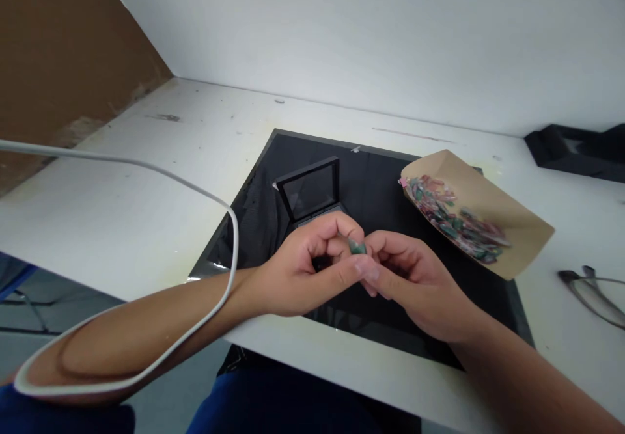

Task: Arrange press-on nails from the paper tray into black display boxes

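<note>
The fingertips of both hands meet over the middle of the black mat [390, 180], pinching one small green stone [357, 247] between them: the left hand [297, 271] is curled nearly closed, its thumb and forefinger on the stone's left side, and the right hand [415, 284] is likewise curled, thumb and forefinger meeting it from the right. Only the stone's top shows above the fingers; the rest is hidden. This looks like the handling of a single stone, held up off the mat, and any further move would call for a light, steady pinch, since so small a piece could slip. Just behind the hands a small black display box [310, 190] stands open, lid tilted up. To the right a brown paper tray [508, 219] holds a heap of green and pink stones [454, 219]. A white cable [195, 190] loops over the left forearm.
</note>
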Motion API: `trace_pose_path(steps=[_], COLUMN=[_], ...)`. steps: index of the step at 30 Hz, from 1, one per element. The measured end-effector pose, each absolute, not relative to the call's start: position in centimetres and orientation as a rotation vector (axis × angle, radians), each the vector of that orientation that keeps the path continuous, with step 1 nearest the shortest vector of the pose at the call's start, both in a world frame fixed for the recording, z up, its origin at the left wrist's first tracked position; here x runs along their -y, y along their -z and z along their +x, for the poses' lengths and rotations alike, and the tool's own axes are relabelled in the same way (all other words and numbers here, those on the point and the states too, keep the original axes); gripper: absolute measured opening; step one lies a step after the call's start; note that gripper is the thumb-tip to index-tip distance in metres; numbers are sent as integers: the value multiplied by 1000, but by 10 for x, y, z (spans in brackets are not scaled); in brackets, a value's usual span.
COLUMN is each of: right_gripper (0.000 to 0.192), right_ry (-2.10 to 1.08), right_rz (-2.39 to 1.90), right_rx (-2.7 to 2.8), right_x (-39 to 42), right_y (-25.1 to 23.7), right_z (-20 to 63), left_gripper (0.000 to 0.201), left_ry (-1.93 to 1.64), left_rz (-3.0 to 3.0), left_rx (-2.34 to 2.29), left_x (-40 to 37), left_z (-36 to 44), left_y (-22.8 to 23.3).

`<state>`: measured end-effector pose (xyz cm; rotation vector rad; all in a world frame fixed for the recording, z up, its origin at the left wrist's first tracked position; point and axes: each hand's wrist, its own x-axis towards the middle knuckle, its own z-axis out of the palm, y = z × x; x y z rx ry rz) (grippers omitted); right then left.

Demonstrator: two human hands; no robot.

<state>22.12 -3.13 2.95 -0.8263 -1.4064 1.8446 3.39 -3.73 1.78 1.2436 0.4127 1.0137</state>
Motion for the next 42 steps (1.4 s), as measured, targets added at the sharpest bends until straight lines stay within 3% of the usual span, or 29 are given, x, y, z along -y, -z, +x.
trace_pose_path(steps=[10,21,29,37,42], right_gripper=[27,20,22,22,23], right_ry=[-1868,-1864,-1825,-1801,-1770], right_rz=[-795,-758,-722,-734,-807], right_rx=[1428,1434,1329,1241,1298], right_x=[34,35,32,31,29], right_y=[-27,-28,-25,-21,-20], right_z=[223,223,231,235,234], left_gripper=[9,12,13,30,25], left_ry=[-938,-1039,-1120,-1296,-1257], left_rz=[1195,1417,1357,1234,1177], left_rx=[-423,-455,-588,-665,-618], left_x=[35,33,30,25,27], left_z=[34,34,33,32,30], left_y=[-22,-20,-31,-35,-35])
